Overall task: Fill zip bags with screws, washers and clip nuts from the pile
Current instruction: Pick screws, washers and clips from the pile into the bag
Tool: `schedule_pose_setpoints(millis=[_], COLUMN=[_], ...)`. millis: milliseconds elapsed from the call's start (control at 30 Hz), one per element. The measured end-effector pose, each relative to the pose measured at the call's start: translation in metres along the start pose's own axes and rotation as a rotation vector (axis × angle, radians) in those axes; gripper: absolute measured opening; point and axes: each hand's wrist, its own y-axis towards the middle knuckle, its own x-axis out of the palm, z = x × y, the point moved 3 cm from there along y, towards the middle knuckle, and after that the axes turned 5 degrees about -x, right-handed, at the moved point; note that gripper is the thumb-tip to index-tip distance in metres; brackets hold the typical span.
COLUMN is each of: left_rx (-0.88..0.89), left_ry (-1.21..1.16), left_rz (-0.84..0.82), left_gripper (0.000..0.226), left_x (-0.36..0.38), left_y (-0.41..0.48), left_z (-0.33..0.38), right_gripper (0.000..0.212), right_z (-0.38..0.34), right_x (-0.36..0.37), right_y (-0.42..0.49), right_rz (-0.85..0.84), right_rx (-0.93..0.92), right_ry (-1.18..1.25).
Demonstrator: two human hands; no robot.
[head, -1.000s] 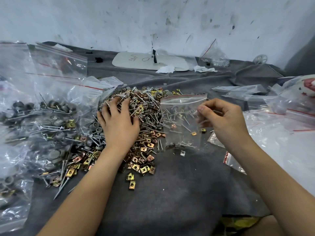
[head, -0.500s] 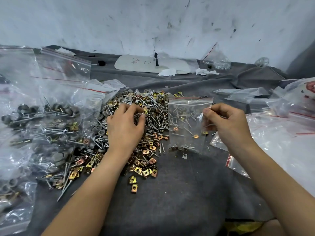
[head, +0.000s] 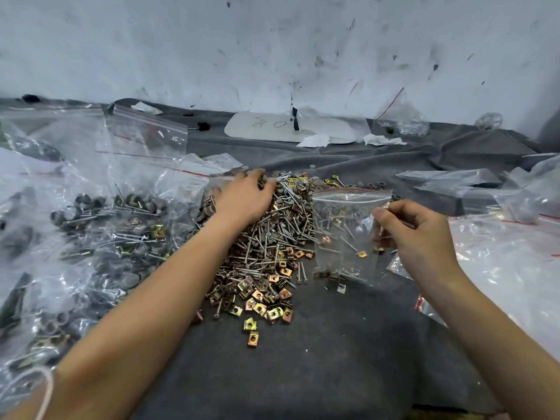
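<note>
A pile of screws, grey washers and gold clip nuts (head: pixel 266 253) lies in the middle of the grey cloth. My left hand (head: pixel 245 195) reaches over the far left part of the pile, fingers curled down into the washers; whether it holds any is hidden. My right hand (head: pixel 415 234) pinches the right edge of a small clear zip bag (head: pixel 345 231) and holds it upright, mouth up, just right of the pile. The bag holds a few screws and clip nuts.
Several filled zip bags (head: pixel 100 231) lie heaped at the left. Empty zip bags (head: pixel 500 253) spread at the right. A white board (head: pixel 272 128) and another small bag (head: pixel 403 116) lie at the back by the wall. Grey cloth (head: pixel 303 359) covers the near area.
My left hand has moved from the middle of the pile to its far left part. My right hand keeps holding the bag in about the same place.
</note>
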Motion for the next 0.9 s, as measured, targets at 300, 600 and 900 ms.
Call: schedule_pose_setpoints(millis=[300, 600, 900], left_rx=[0.153, 0.263, 0.266], left_ry=[0.079, 0.215, -0.181], left_rz=[0.182, 0.151, 0.246], left_gripper=[0.042, 0.043, 0.038], left_x=[0.019, 0.049, -0.001], left_y=[-0.07, -0.119, -0.096], left_z=[0.013, 0.011, 0.013], right_gripper=[0.017, 0.014, 0.024], right_z=[-0.005, -0.008, -0.014], right_x=[0.003, -0.003, -0.009], right_y=[0.001, -0.009, -0.008], right_rz=[-0.002, 0.057, 0.081], right_rx=[-0.003, -0.001, -0.017], right_ry=[-0.008, -0.013, -0.011])
